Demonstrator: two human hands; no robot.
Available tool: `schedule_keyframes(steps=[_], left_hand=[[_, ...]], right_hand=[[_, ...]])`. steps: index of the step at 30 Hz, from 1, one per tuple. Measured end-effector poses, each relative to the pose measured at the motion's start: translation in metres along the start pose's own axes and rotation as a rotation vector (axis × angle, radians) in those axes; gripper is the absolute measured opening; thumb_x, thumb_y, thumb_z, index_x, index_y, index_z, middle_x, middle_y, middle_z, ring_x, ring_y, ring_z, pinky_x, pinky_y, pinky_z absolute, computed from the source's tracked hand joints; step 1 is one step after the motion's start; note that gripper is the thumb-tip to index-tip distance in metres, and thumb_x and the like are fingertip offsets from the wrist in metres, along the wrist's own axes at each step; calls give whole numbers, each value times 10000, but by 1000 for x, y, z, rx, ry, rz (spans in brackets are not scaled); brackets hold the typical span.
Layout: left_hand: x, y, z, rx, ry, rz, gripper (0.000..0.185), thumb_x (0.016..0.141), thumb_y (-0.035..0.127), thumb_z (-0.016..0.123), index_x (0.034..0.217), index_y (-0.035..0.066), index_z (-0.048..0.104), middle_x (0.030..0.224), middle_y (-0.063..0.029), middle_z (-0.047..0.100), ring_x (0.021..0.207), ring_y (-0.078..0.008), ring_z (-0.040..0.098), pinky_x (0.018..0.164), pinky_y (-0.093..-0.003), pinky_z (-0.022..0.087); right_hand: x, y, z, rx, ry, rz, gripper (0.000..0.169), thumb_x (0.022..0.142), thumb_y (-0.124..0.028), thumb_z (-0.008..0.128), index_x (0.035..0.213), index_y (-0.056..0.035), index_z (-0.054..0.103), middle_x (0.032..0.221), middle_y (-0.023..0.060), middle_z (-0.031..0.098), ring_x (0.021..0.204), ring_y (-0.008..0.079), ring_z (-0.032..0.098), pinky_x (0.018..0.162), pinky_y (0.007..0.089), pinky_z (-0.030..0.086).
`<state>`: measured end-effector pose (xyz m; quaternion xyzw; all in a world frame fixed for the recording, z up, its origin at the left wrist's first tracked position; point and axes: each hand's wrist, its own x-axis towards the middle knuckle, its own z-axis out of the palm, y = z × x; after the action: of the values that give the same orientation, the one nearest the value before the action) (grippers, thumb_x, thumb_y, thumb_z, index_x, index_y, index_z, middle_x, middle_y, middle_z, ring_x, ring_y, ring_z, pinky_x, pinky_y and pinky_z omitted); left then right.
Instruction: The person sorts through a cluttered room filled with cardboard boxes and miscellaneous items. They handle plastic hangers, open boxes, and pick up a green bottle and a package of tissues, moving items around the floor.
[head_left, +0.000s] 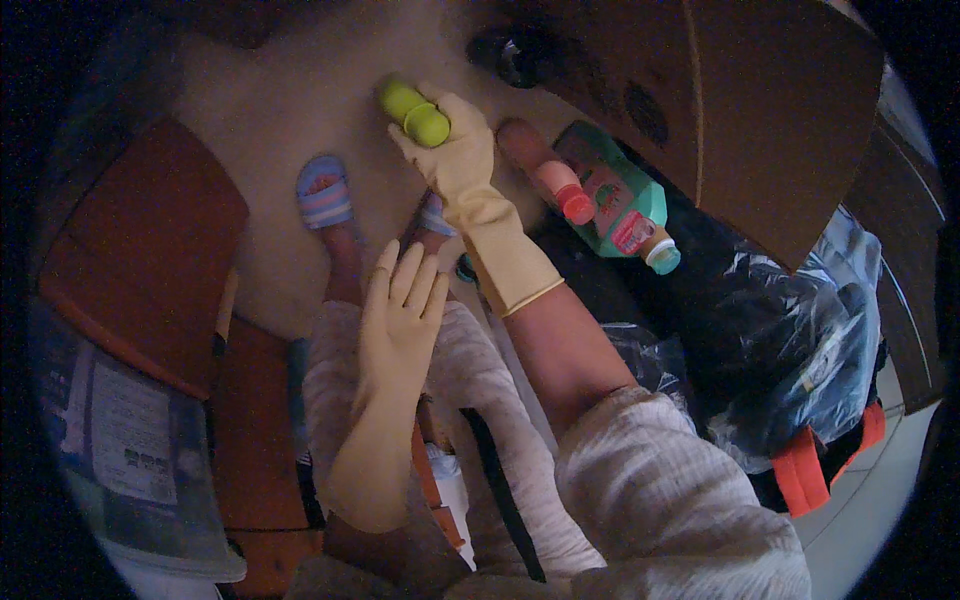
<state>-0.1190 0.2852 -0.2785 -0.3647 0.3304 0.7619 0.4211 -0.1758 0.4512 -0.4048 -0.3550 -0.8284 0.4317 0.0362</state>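
Cream rubber gloves cover both of my hands. My right hand (457, 139) is wrapped around a lime-green bottle (405, 101) with a rounded cap, held above the floor. The far end of this bottle is blurred. My left hand (401, 307) is raised over my lap, its fingers stretched out and slightly apart, with nothing in it. To the right of my right hand are a pink bottle (540, 161) with a red cap and a larger clear green bottle (607, 191) with a teal cap and a label bearing writing.
A brown panel (772, 127) stands at upper right. Below it are dark and clear plastic bags (750, 322) and a bag's orange-red strap (802, 469). Reddish-brown furniture (142, 255) and a package bearing writing (135, 427) are at left. My sandalled foot (325, 195) rests on the floor (270, 135).
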Motion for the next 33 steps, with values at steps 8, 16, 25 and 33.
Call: schedule_keyframes(steps=[8, 16, 25, 33], left_hand=[[11, -6, -35, -179, 178, 9, 502, 1033, 261, 518, 1495, 127, 372, 1553, -163, 348, 1437, -303, 341, 1184, -428, 305], [-36, 10, -22, 446, 280, 28, 601, 957, 140, 582, 1507, 135, 340, 1469, -114, 487, 1352, -262, 471, 1139, -407, 365], [-160, 87, 135, 884, -213, -5, 442, 960, 315, 641, 1371, 175, 561, 1258, -86, 655, 1155, -201, 607, 975, -333, 461], [-240, 89, 134, 994, -348, 218, 487, 1037, 363, 508, 1412, 52, 494, 1438, -110, 497, 1351, -219, 433, 1147, -358, 302]], right_hand=[[-43, -43, -64, 432, -6, 441, 468, 761, -220, 851, 1140, -42, 643, 1017, 91, 705, 881, 220, 669, 795, 333, 536], [-130, -145, -230, 808, 128, 821, 388, 832, -80, 751, 1189, -43, 604, 1091, 65, 662, 965, 180, 627, 885, 348, 499], [-229, -207, -345, 1041, 250, 838, 452, 851, -137, 711, 1276, -59, 580, 1226, 71, 645, 1135, 254, 615, 961, 435, 499], [-303, -287, -381, 902, 301, 651, 500, 770, -192, 819, 1205, -67, 607, 1126, 33, 651, 1057, 188, 598, 967, 370, 460]])
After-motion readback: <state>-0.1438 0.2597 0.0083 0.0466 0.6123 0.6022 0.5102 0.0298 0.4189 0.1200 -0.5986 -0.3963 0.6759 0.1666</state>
